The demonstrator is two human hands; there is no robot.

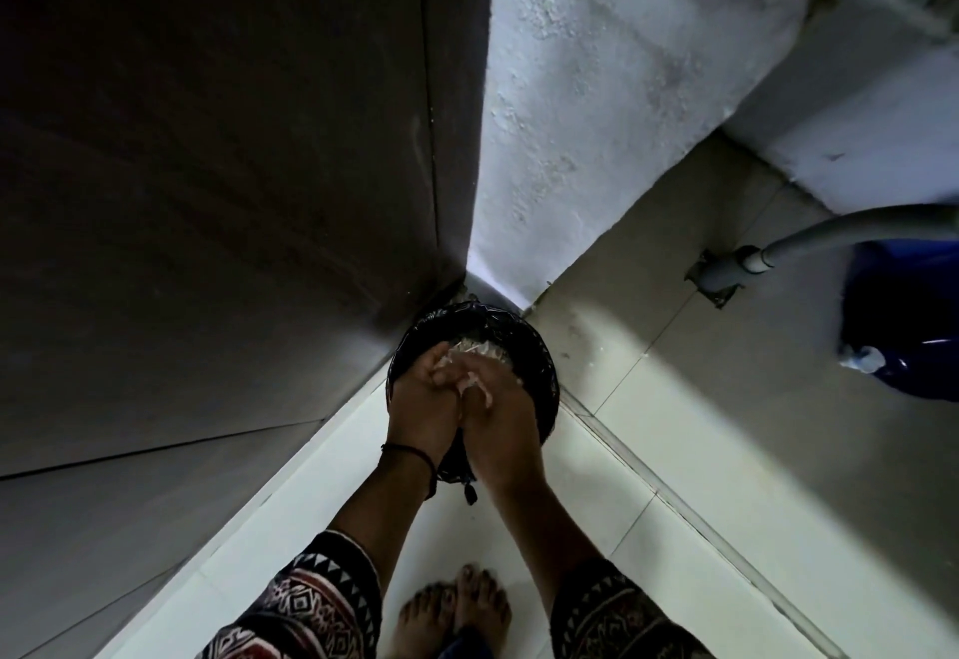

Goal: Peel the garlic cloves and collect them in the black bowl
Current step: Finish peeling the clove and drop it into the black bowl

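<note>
Left hand (420,401) beside right hand (501,414), above corner bin (542,373).

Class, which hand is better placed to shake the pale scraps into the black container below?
The right hand, marginally: most pale scraps seem to cling to its fingers, which sit over the black container. The left hand overlaps the near rim.

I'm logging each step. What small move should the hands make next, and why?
Probably brush the left hand against the right hand, since pale scraps cling to their fingers and the black container, already holding scraps, sits directly below.
</note>
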